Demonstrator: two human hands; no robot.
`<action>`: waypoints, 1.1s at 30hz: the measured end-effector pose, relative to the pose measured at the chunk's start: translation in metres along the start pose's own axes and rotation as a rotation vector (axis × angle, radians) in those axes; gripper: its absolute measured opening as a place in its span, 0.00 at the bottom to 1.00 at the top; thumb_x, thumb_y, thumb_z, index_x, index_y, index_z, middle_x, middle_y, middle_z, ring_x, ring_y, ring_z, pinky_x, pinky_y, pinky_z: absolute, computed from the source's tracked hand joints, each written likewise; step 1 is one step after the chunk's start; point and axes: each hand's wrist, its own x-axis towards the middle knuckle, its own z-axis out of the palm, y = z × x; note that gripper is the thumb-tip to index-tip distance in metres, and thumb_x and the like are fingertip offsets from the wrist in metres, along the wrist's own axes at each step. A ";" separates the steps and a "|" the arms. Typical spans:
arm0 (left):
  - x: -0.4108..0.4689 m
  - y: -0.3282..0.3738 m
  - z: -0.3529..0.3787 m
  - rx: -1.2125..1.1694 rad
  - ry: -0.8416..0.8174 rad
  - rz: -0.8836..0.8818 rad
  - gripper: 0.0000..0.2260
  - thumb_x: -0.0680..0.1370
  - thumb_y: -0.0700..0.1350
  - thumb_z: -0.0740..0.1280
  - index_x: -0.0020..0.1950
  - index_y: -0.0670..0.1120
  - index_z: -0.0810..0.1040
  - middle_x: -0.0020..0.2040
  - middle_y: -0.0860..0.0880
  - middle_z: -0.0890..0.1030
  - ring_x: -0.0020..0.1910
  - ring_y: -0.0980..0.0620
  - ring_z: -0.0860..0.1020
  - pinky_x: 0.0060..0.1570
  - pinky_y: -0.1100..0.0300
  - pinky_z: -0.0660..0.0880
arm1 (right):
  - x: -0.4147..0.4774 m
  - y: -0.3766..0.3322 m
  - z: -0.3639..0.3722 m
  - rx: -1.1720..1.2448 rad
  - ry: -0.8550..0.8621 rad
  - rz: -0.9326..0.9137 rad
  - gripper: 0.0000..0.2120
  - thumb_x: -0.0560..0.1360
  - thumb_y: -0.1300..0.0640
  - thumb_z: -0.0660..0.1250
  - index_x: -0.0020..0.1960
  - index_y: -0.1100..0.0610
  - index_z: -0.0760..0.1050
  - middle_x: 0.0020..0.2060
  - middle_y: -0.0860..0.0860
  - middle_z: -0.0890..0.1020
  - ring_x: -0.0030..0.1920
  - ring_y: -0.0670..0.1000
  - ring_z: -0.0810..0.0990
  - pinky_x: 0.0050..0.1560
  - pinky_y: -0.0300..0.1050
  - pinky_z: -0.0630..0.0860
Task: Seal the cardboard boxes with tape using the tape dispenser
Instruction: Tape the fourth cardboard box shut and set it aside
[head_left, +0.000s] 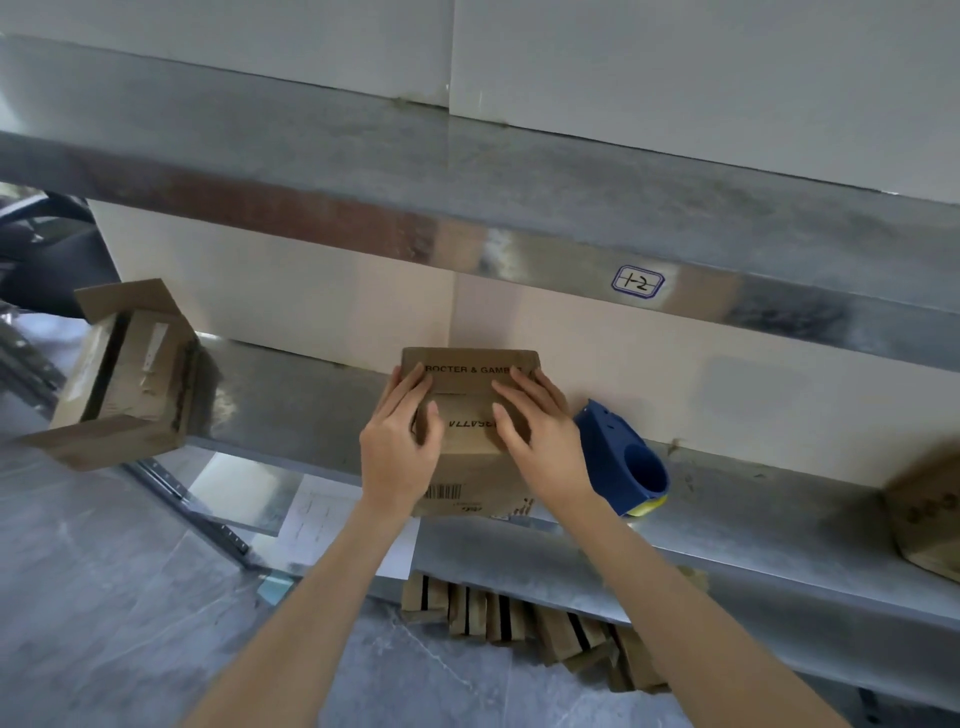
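So the small cardboard box (467, 441) sits right under both hands, on the metal shelf (753, 525), pushed back near the pale wall. It's plain brown corrugated stuff, kinda scuffed, with black print across the far flap, upside-down lettering on the nearer flap and a barcode on the front face below the left wrist. Top flaps are folded in and I can't see any tape on them. Left hand (397, 452) and right hand (540, 441) both lie flat with fingers mostly straight and a bit spread, pressing on the flaps, nothing pinched. Just beside the right hand is the tape dispenser (621, 460), chunky blue plastic with a round hollow, a bit of yellow showing at its near end. The shelf is dull grey sheet metal, blotchy and lightly reflective. Well off to the left of the left hand there's an open box (124, 374) with its flaps splayed out, and below the forearms a row of flattened cartons (545, 623), brown with black stripes.
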 end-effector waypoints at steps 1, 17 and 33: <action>0.000 0.000 -0.002 0.001 -0.009 -0.004 0.20 0.80 0.49 0.59 0.63 0.39 0.80 0.66 0.45 0.79 0.72 0.49 0.70 0.69 0.55 0.70 | 0.001 0.000 -0.001 0.002 -0.016 -0.001 0.27 0.78 0.37 0.55 0.68 0.49 0.76 0.72 0.46 0.72 0.76 0.48 0.60 0.70 0.43 0.59; 0.038 -0.002 -0.016 -0.257 -0.357 -0.440 0.35 0.78 0.51 0.71 0.80 0.50 0.57 0.74 0.50 0.69 0.72 0.51 0.69 0.72 0.51 0.66 | 0.036 0.001 -0.012 0.371 -0.270 0.303 0.37 0.78 0.47 0.67 0.80 0.48 0.51 0.79 0.43 0.49 0.77 0.46 0.55 0.71 0.42 0.58; 0.033 -0.006 -0.019 -0.272 -0.298 -0.447 0.36 0.75 0.51 0.74 0.79 0.55 0.61 0.69 0.56 0.74 0.68 0.55 0.73 0.70 0.52 0.70 | 0.004 0.044 -0.059 0.524 -0.494 0.170 0.31 0.71 0.44 0.72 0.72 0.36 0.67 0.77 0.41 0.61 0.72 0.40 0.64 0.65 0.34 0.68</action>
